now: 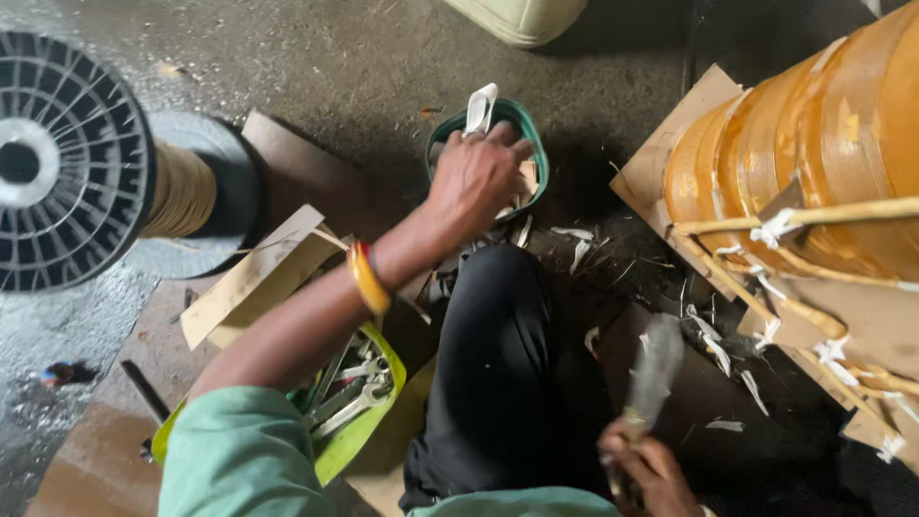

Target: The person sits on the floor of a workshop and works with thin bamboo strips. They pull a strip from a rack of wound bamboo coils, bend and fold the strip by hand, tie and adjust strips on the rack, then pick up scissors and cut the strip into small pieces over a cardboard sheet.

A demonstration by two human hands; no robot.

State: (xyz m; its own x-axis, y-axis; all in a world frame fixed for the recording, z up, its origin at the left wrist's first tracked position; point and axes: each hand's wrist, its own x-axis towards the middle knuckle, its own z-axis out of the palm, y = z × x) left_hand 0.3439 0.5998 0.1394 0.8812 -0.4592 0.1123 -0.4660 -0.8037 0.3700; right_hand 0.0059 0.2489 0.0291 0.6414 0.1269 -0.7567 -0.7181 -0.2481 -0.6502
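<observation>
Left hand (476, 175) reaches into small green bowl (532, 144) on floor, fingers curled, pinching white strip (479, 107); strip likely light, floppy, pinch near end. Right hand (651, 469) closed round blurred tool (654, 369), probably rigid, held at handle

My left hand (476, 175) covers most of the green round tub (532, 144); contents unreadable. Tool in my right hand (649, 469) is motion-blurred, kind unclear. Amber tape-wrapped coil (814, 144) cut off at right edge
</observation>
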